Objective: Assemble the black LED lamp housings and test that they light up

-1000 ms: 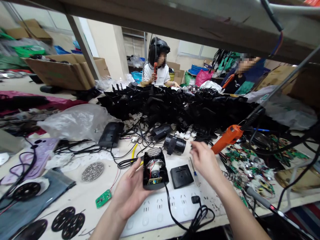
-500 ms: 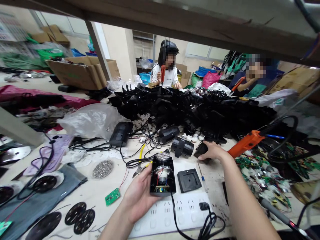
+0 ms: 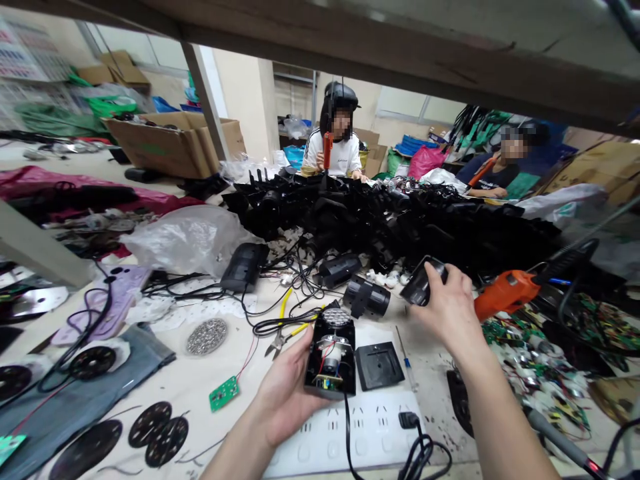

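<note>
One open black housing [image 3: 331, 360] sits in your left hand [image 3: 287, 387], near the white power strip [image 3: 370, 423], your thumb along its side and the other fingers mostly hidden beneath it. Your right hand [image 3: 447, 303] has its fingers clamped on a black shell [image 3: 419, 281], up off the table [image 3: 195, 377] near the orange tool [image 3: 507, 295], while a square black cover [image 3: 380, 365] lies just beside the housing
</note>
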### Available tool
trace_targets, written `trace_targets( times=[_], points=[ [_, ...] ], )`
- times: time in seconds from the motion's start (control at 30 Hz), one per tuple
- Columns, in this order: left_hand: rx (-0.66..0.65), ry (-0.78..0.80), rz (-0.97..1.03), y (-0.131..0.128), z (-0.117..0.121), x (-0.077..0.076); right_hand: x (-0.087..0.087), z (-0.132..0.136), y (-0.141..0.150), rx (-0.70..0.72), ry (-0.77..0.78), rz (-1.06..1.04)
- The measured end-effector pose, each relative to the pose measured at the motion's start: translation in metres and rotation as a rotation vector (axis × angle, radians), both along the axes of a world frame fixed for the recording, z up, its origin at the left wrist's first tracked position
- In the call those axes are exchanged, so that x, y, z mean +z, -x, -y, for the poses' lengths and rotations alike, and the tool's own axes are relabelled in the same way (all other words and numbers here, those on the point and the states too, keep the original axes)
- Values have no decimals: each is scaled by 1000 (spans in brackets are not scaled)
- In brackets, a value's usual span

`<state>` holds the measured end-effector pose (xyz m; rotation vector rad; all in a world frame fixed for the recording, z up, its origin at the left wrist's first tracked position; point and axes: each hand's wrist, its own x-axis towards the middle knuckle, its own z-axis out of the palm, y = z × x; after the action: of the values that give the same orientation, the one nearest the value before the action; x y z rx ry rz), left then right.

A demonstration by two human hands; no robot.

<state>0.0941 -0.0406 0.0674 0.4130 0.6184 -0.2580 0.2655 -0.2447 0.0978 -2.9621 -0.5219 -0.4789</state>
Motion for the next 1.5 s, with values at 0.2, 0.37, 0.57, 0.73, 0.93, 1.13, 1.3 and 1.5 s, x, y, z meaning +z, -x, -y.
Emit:
trace_targets(
  times=[0.2,0.37,0.57,0.73,0.93,1.13,1.3,1.5],
  points=[
    [-37,22,6,1,1,-5,26,-10,31,225,-291,142],
    [-28,20,3,2,1,-4,36,-11,48,291,-484,-18],
    [-16,42,-53,0,5,0,41,-8,51,285,-489,51],
    [-11,60,-92,-1,7,0,37,-9,54,309,-409,107],
    [-20,60,-113,-1,7,-1,32,-11,57,313,-359,51],
    [-34,72,-101,0,8,-3,39,-17,66,331,-405,-50],
    [-82,95,-47,-3,11,-6,42,-36,87,528,-405,-408],
    [-81,58,-83,-7,12,-8,30,-51,80,605,-375,-626]
  ],
)
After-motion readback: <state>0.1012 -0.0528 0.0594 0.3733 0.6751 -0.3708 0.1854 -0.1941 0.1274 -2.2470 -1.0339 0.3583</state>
